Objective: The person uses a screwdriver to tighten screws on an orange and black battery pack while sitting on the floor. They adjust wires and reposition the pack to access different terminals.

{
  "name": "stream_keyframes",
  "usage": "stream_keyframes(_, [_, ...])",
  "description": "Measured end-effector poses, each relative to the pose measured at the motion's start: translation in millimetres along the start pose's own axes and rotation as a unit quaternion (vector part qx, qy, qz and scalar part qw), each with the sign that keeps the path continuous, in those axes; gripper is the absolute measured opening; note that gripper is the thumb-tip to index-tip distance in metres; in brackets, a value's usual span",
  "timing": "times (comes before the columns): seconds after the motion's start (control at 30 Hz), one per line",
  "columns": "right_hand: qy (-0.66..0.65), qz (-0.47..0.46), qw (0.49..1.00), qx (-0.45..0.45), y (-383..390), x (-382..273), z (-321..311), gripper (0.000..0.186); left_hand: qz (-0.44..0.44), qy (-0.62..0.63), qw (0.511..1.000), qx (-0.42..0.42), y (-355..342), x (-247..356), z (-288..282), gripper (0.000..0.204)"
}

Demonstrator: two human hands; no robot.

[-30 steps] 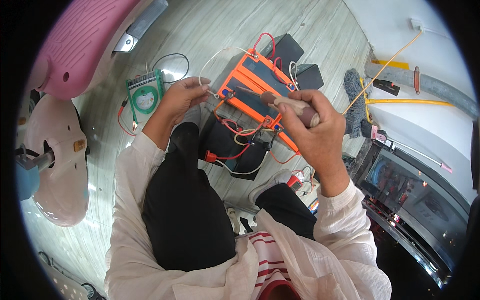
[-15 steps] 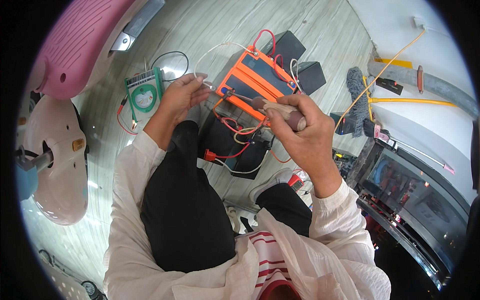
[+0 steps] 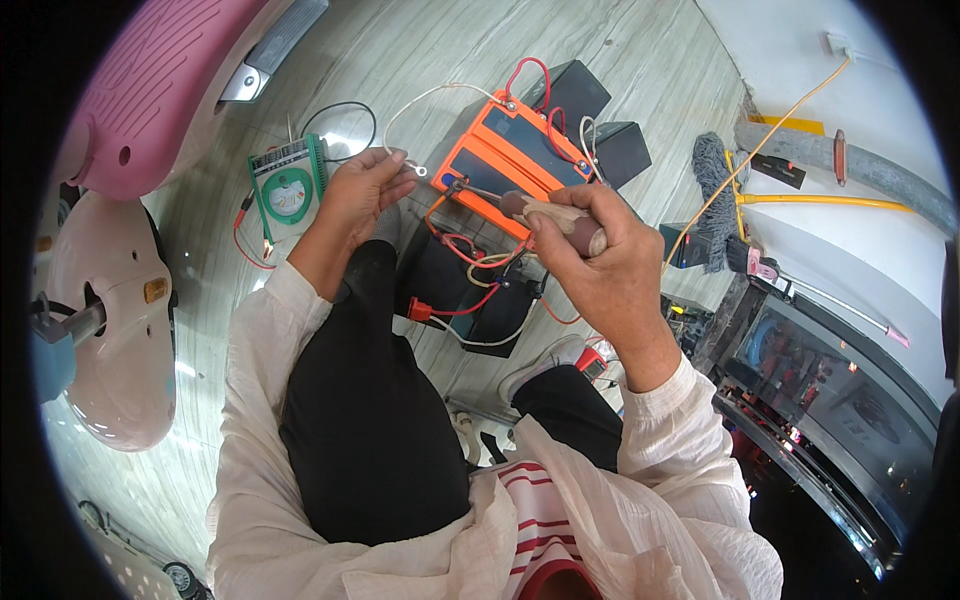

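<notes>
Right hand (image 3: 600, 265) clenched around a wooden-handled screwdriver (image 3: 545, 212), shaft angled left, tip at a terminal on the near-left corner of the orange battery (image 3: 520, 150). Left hand (image 3: 360, 195) pinches a white wire (image 3: 440, 95) near its ring lug, just left of the tip; the wire loops up to the battery's far edge. Battery sits on the floor ahead of the knees. Green meter (image 3: 287, 187) lies left of the left hand, black batteries (image 3: 590, 110) far right.

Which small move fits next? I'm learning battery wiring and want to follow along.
Probably bring the white wire's ring terminal in the left hand to the orange battery corner, where the screwdriver tip in the right hand already rests. The ring hangs just short of it.
</notes>
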State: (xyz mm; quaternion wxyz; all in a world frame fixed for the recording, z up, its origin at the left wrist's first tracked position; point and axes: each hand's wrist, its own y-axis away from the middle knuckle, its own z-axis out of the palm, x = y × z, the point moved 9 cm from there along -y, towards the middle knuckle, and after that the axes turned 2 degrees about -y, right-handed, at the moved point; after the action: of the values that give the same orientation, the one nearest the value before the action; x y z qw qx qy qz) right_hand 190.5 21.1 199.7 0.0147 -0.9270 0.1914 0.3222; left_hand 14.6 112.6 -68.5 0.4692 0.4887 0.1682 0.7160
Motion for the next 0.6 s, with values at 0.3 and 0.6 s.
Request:
stream_keyframes(0.3, [0.057,-0.039,0.995,-0.065,-2,-21,4,0.021,0.011,0.003,1.000,0.003,1,1,-1,0.025])
stream_keyframes(0.6, [0.098,-0.148,0.982,-0.064,-22,-47,10,0.037,0.012,-0.002,1.000,-0.001,-2,-1,0,0.025])
